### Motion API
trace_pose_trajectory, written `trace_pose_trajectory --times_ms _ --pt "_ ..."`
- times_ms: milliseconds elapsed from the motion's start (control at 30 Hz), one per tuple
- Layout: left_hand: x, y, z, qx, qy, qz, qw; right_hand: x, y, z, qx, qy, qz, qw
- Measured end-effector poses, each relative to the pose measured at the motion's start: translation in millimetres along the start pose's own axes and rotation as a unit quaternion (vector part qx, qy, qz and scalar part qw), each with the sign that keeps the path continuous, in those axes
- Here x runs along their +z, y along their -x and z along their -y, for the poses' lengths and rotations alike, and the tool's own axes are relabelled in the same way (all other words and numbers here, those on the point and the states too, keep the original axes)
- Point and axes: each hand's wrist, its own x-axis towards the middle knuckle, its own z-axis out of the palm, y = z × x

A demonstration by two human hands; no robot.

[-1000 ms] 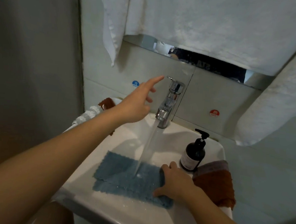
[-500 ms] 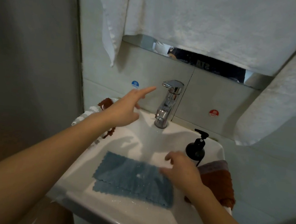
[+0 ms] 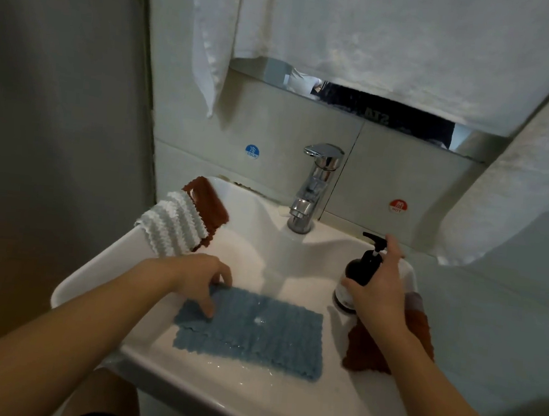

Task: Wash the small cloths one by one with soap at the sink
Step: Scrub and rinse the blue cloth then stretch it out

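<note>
A wet blue cloth (image 3: 261, 334) lies flat in the white sink (image 3: 98, 278). My left hand (image 3: 197, 277) rests on the cloth's left end, fingertips curled down onto it. My right hand (image 3: 377, 291) grips the dark soap pump bottle (image 3: 357, 269) at the sink's right rim, fingers wrapped round its body below the black pump head. The chrome tap (image 3: 313, 191) stands at the back with no water running. A white cloth (image 3: 172, 228) and a brown cloth (image 3: 208, 203) hang over the left rim. Another brown cloth (image 3: 373, 348) lies on the right rim under my right wrist.
White towels (image 3: 383, 34) hang over the mirror above the sink and at the right (image 3: 518, 204). A grey wall (image 3: 57, 119) closes in the left side. Blue cold and red hot stickers (image 3: 397, 206) sit on the tiles behind the tap.
The water stopped after my left hand pushed the tap lever. My left hand dropped from the tap onto the blue cloth. My right hand left the cloth and took hold of the soap bottle.
</note>
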Motion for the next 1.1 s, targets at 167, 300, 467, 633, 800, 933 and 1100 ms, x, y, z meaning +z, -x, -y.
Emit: trace_pose_trajectory --times_ms 167,300,467,633,800,933,1100 --pt "4 -3 1 0.008 -0.056 0.002 0.998 1 -8 5 -0.056 0.082 0.039 0.994" --pt "5 -2 1 0.01 -0.071 0.002 0.997 -2 -3 13 -0.16 0.135 0.105 0.972" --pt "6 -4 0 0.014 -0.082 0.001 0.997 -5 7 10 -0.182 0.137 0.105 0.968" --pt "7 -4 0 0.011 -0.082 0.001 0.997 -19 20 21 -0.166 0.186 0.179 0.952" --pt "7 -6 -1 0.006 -0.085 -0.001 0.996 -14 41 23 -0.191 0.192 0.224 0.936" --pt "7 -6 -1 0.005 -0.088 -0.001 0.996 3 50 11 -0.182 0.101 0.204 0.957" --pt "6 -4 -2 0.003 -0.086 0.001 0.996 9 52 9 -0.224 0.088 0.193 0.951"
